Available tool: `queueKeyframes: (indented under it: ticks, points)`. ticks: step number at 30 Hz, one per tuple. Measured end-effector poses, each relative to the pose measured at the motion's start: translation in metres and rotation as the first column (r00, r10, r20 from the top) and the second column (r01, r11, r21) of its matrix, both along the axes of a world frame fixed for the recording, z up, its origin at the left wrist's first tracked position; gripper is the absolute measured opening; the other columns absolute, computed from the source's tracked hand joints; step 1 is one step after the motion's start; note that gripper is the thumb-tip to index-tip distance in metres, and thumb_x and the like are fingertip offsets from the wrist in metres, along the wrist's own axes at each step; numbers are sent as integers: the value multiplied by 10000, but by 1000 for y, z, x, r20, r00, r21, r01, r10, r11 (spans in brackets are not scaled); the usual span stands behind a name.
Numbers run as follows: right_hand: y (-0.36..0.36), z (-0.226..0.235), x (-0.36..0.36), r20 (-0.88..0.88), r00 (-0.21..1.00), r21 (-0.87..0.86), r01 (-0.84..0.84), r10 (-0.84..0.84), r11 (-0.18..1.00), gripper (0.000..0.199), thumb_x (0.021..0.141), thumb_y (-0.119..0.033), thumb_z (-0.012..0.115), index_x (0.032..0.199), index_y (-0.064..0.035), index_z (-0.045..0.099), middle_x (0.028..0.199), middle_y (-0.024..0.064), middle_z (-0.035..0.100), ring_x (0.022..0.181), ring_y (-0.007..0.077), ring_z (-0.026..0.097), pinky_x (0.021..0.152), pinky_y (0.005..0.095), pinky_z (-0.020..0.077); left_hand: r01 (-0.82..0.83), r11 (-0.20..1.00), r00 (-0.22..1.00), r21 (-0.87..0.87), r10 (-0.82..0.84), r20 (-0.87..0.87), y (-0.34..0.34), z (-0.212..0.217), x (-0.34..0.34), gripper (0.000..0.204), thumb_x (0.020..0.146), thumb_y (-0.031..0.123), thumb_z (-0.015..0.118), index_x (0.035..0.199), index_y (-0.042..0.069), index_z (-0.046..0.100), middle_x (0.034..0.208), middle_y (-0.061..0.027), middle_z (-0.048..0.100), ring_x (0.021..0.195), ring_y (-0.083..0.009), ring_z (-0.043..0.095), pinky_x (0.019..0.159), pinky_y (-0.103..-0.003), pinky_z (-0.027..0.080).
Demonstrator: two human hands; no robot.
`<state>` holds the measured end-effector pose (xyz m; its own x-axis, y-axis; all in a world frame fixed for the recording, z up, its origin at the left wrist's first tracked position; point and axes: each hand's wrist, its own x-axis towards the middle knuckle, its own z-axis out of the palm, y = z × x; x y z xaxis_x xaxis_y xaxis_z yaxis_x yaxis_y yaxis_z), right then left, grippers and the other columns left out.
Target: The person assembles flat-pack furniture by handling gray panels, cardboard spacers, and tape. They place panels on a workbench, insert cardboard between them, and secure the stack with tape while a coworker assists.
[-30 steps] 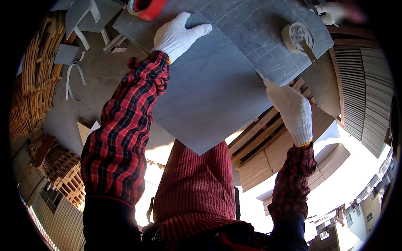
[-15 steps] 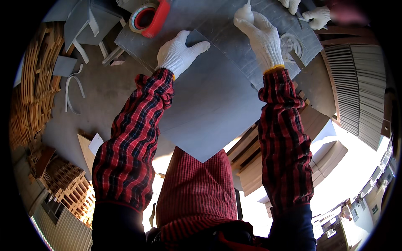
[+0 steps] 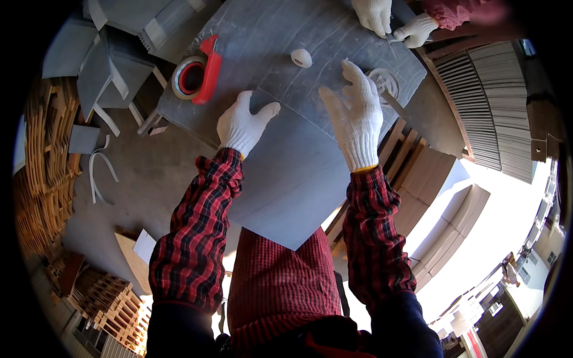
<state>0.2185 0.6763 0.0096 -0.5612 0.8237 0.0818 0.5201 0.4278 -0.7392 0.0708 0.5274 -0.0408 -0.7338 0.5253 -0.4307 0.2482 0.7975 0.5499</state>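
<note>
A grey sheet lies with one corner toward me, overhanging the near edge of the dark worktable. My left hand, in a white knit glove, rests on the sheet's upper left part, thumb stretched away from the fingers. To the right, my gloved right hand hovers by the sheet's right edge with fingers spread and nothing in them. Beyond both hands a small white bottle sits on the table. A coil of clear tape or strip lies just past my right hand.
A red tape dispenser lies at the table's left. At the far right, a co-worker's gloved hands handle a thin tool. Grey panels and wooden slats stand left; stacked boards are at right.
My right hand has let go of the white bottle and come nearer to me, its fingers opening. My left hand stays on the sheet. The view has shifted, showing more of the table's far side.
</note>
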Motion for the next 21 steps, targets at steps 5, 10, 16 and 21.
queueKeyframes:
  ticks: [5,10,16,21]
  points:
    - [34,-4,114,35,907,89,416,-421,905,555,934,-351,730,1382,-75,552,1142,127,694,882,217,691,793,368,565,15,999,999,-46,-17,-36,6,2,6,664,840,548,734,1252,44,601,1058,-159,732,987,-326,697,887,-415,510]
    - [59,-18,100,175,915,-55,379,-365,924,462,966,-390,652,1332,-112,605,963,124,747,837,223,709,780,358,544,25,999,997,-35,-28,-66,7,-1,8,737,841,557,737,1303,7,570,1100,-195,713,1025,-335,686,909,-414,506]
    - [70,-20,96,70,955,108,281,-289,954,201,954,-229,652,1059,-85,746,872,89,735,754,184,702,709,307,536,15,1000,998,-5,-15,-64,1,-9,-1,762,845,540,743,1341,-6,553,1171,-210,689,1092,-328,664,953,-408,492]
    - [63,1,102,-76,943,-58,321,-325,945,207,975,-168,627,1079,-22,732,790,38,669,682,86,609,629,248,496,-1,1000,998,-17,0,-60,-3,-7,-6,760,848,529,745,1345,-12,550,1189,-199,689,1105,-313,661,966,-404,486]
